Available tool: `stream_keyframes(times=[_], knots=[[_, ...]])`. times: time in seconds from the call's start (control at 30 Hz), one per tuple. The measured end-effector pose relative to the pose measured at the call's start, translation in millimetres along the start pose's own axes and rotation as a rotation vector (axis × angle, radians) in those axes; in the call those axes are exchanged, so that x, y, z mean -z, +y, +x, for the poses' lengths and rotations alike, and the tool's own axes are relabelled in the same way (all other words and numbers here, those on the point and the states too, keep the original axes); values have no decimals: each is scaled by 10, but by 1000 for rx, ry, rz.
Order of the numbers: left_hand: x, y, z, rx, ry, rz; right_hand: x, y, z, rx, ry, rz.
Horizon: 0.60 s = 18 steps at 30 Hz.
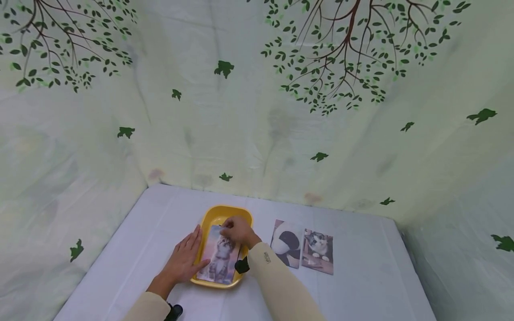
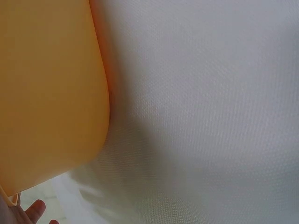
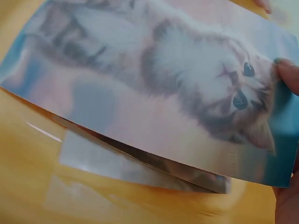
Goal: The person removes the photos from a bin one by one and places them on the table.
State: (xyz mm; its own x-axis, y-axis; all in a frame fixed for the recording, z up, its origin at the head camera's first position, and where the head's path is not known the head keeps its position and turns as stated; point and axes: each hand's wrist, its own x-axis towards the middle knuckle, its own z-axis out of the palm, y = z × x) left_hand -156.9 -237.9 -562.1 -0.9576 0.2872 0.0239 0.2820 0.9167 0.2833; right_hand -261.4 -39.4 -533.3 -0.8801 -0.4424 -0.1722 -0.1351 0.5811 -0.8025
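A kitten picture card (image 1: 221, 257) lies at a slant over a yellow plastic tray (image 1: 225, 208). My right hand (image 1: 238, 231) pinches its upper end between thumb and fingers, as the right wrist view also shows. Under that card, the edges of other cards (image 3: 117, 161) show against the tray floor. My left hand (image 1: 182, 258) rests at the tray's left rim with its fingers straight, and its thumb reaches over the card's left edge. In the left wrist view the tray's outer wall (image 2: 51, 93) fills the left side, with fingertips (image 2: 35, 211) beyond the rim.
To the right of the tray, a panda card (image 1: 287, 243) and a cat card (image 1: 318, 251) lie side by side on the white table (image 1: 373, 267). Behind the table hangs a pale sheet (image 1: 249, 133) printed with branches and leaves.
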Motion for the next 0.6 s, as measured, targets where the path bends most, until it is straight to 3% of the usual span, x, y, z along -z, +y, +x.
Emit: stream_keyframes(times=[0.33,0.6], knots=[[-50,-7,25,12,5,-2,418,-91,-102,197,138,-38],[-71,-3,38,20,4,7,784,-77,-220,217,256,57]])
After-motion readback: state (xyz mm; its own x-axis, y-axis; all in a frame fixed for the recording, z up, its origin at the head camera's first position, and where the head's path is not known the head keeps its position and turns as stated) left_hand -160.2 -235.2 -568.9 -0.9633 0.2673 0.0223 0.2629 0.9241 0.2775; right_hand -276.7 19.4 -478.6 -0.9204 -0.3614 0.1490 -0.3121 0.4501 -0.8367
